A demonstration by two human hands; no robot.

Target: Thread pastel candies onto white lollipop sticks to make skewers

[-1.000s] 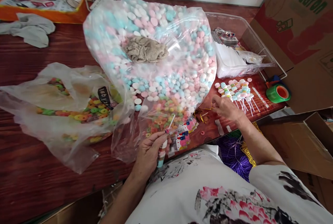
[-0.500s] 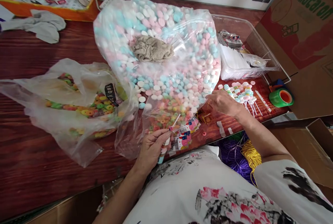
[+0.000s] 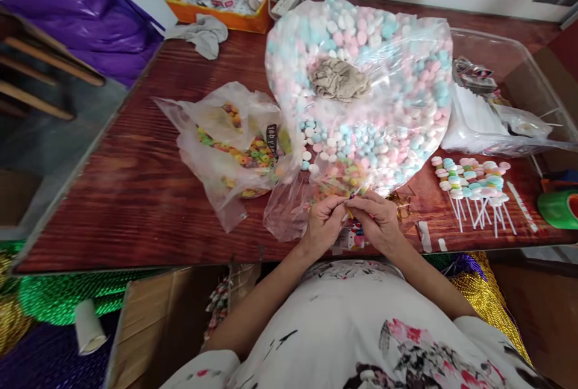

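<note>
So both hands were together just over the near edge of the table [image 3: 135,196], a bit right of its middle. The left hand [image 3: 326,215] had thumb and fingers pinched on a small item [image 3: 350,213] with a yellow bit showing, and the right hand [image 3: 376,215] was pinching at the same spot, fingertips meeting. Couldn't make out much more of that piece, since the fingers mostly covered it. Some printed cards [image 3: 354,236] sat right under the hands by the near edge, with gold ties [image 3: 405,205] lying just beside the right hand.

Farther back toward the far edge was a huge clear bag of pastel candies [image 3: 392,85] with a crumpled tan cloth [image 3: 341,79] on top. A smaller bag of ring candies [image 3: 255,154] lay left of it. Finished-looking candy skewers [image 3: 474,178] were bunched toward the near right corner, near green tape [image 3: 557,208].
</note>
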